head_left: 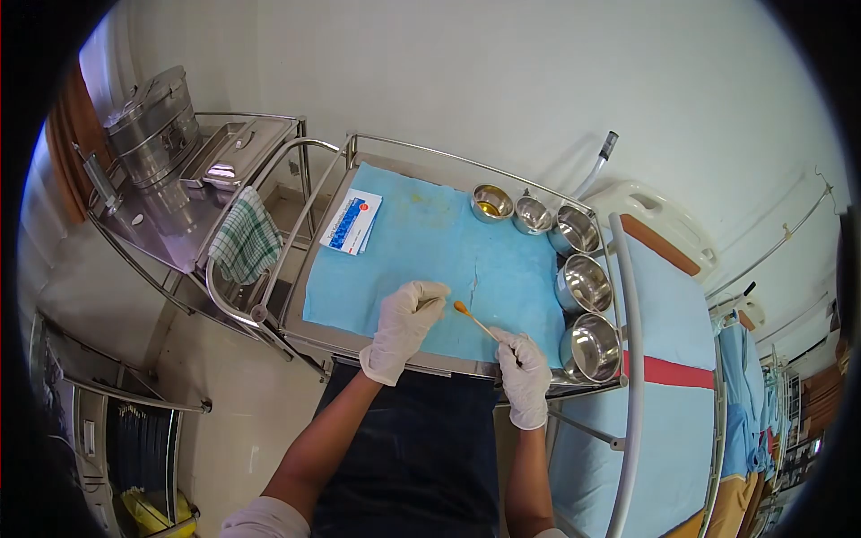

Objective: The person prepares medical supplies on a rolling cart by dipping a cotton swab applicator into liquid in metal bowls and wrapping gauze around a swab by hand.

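Both my hands wear white gloves over the front part of a blue cloth [430, 242] on a steel trolley. Between the fingers of my right hand [526, 377] is a cotton swab [475, 320], its orange-brown tip pointing up and left. My left hand [408, 327] is closed, fingertips pressed together just left of the swab's tip; whether anything small is in them is hidden. A steel bowl [491, 204] at the back holds amber liquid. Several more steel bowls, among them a large one [592, 348] near my right hand, line the trolley's right side.
A blue-and-white printed box [352, 221] lies at the cloth's back left. A checked towel [246, 237] hangs from the trolley's left rail. Further left, a second trolley carries a steel drum [152, 125] and a lidded tray [229, 157]. A bed [668, 314] stands to the right.
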Tool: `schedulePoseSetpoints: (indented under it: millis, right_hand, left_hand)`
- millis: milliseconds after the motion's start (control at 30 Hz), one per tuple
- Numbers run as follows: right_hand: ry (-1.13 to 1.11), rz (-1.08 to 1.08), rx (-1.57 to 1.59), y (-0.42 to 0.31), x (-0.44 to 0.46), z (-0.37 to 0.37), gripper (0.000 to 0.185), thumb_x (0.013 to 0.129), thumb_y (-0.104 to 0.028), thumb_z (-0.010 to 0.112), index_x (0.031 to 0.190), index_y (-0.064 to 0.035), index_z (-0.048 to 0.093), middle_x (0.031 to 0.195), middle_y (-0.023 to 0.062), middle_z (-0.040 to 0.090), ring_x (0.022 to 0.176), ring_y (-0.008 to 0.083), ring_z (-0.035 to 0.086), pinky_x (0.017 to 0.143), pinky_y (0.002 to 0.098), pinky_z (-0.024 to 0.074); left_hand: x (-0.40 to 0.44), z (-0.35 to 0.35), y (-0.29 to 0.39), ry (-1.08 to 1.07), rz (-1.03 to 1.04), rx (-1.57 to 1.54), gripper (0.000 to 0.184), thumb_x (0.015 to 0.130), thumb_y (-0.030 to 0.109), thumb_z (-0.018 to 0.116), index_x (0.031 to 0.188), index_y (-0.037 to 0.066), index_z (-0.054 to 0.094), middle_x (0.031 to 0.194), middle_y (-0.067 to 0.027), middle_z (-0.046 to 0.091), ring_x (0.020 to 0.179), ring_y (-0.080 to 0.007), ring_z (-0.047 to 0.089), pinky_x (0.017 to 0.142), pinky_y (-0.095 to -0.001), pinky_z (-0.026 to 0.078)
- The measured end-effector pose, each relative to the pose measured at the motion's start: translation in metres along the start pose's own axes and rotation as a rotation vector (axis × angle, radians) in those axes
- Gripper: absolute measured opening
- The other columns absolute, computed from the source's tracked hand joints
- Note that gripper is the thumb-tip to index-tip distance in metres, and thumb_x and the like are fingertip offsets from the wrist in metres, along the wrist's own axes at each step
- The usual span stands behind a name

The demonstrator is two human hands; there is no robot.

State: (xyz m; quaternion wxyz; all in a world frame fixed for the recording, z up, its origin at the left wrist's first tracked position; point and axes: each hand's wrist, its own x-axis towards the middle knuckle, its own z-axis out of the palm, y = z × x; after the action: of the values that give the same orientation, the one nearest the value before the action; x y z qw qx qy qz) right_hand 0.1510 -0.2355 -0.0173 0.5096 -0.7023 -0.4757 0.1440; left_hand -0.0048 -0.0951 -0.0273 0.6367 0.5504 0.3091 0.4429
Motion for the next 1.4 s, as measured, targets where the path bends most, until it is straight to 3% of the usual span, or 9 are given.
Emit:
schedulePoseSetpoints:
  millis: [300, 433, 633, 967, 1267, 1400]
  right_hand:
    - [0.013, 0.019, -0.013, 0.0016, 0.0004, 0.0007, 0.024, 0.087, -0.003, 0.059, 0.104, -0.0052, 0.075, 0.077, 0.0006, 0.056, 0.064, 0.0125, 0.046, 0.060, 0.0242, 0.0382]
    - [-0.063, 0.020, -0.002, -0.0042, 0.0004, -0.0027, 0.025, 0.087, 0.002, 0.055, 0.104, -0.0008, 0.074, 0.080, 0.0001, 0.055, 0.067, 0.0087, 0.045, 0.062, 0.0204, 0.0371]
    - [0.014, 0.067, 0.154, 0.0043, 0.0001, -0.0025, 0.027, 0.087, 0.002, 0.055, 0.105, -0.0008, 0.074, 0.080, 0.0002, 0.053, 0.066, 0.0088, 0.044, 0.061, 0.0207, 0.0365]
    - [-0.014, 0.025, 0.051, -0.0012, 0.0011, -0.0012, 0.027, 0.086, 0.001, 0.055, 0.105, -0.0015, 0.074, 0.079, 0.0002, 0.052, 0.066, 0.0096, 0.043, 0.062, 0.0209, 0.0355]
    - [-0.016, -0.012, -0.023, 0.0039, -0.0009, -0.0037, 0.026, 0.086, -0.001, 0.059, 0.105, -0.0051, 0.075, 0.079, 0.0004, 0.060, 0.062, 0.0124, 0.045, 0.059, 0.0240, 0.0385]
    - [-0.016, 0.000, -0.011, -0.0045, 0.0008, 0.0009, 0.026, 0.086, 0.002, 0.056, 0.104, -0.0025, 0.075, 0.077, -0.0001, 0.054, 0.065, 0.0105, 0.044, 0.060, 0.0219, 0.0364]
  left_hand:
    - [-0.0006, -0.0001, 0.0013, 0.008, 0.004, 0.002, 0.021, 0.087, -0.002, 0.064, 0.108, -0.002, 0.068, 0.092, -0.0074, 0.069, 0.076, -0.0121, 0.061, 0.071, -0.0219, 0.049]
    - [0.0000, 0.0006, 0.0009, 0.016, 0.005, 0.039, 0.020, 0.087, -0.002, 0.063, 0.106, -0.004, 0.067, 0.092, -0.0072, 0.069, 0.076, -0.0128, 0.063, 0.071, -0.0227, 0.049]
    - [-0.0016, 0.0015, 0.0034, 0.024, 0.001, 0.024, 0.019, 0.087, -0.002, 0.062, 0.106, -0.004, 0.067, 0.092, -0.0068, 0.069, 0.075, -0.0124, 0.062, 0.070, -0.0226, 0.049]
    - [-0.0019, 0.0014, 0.0055, 0.015, 0.004, 0.021, 0.019, 0.087, -0.003, 0.062, 0.105, -0.004, 0.067, 0.092, -0.0061, 0.069, 0.074, -0.0120, 0.062, 0.070, -0.0221, 0.049]
    - [-0.0016, 0.0022, 0.0047, 0.018, -0.009, -0.014, 0.019, 0.087, -0.004, 0.062, 0.105, -0.003, 0.068, 0.092, -0.0061, 0.069, 0.075, -0.0122, 0.062, 0.071, -0.0220, 0.049]
    - [-0.0002, 0.0002, 0.0024, 0.004, 0.000, -0.002, 0.019, 0.087, -0.004, 0.062, 0.105, -0.003, 0.068, 0.092, -0.0064, 0.069, 0.076, -0.0124, 0.062, 0.071, -0.0221, 0.049]
